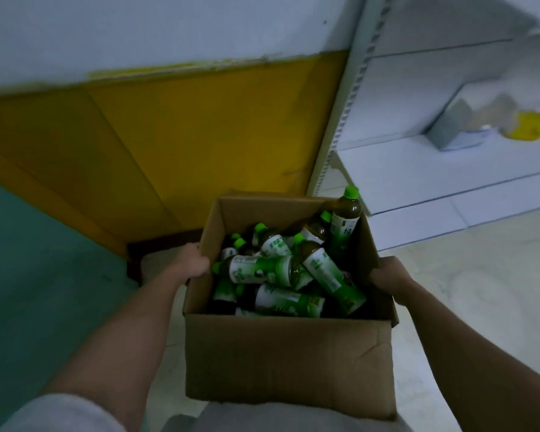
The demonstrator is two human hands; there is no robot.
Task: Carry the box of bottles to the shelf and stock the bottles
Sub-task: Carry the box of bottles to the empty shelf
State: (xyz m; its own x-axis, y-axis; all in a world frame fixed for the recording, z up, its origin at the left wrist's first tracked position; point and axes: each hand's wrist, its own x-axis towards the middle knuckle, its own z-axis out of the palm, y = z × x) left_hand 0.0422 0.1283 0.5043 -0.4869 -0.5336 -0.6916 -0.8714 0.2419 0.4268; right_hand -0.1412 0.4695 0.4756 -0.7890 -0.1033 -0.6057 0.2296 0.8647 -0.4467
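An open brown cardboard box (287,363) hangs in front of me, held off the floor between both hands. My left hand (195,263) grips its left wall at the top edge. My right hand (390,277) grips the right wall, fingers curled over the rim. Inside lie several green-capped tea bottles (262,269) with green and white labels, piled loosely on their sides. One bottle (346,213) stands nearly upright in the far right corner, poking above the rim. A white shelf (434,169) is ahead on the right, its lower board mostly bare.
On the shelf board sit a grey carton (452,126) and a yellow packet (527,126). A yellow and white wall (200,126) fills the view ahead, a teal surface (28,275) on the left. Pale tiled floor (480,275) spreads to the right below the shelf.
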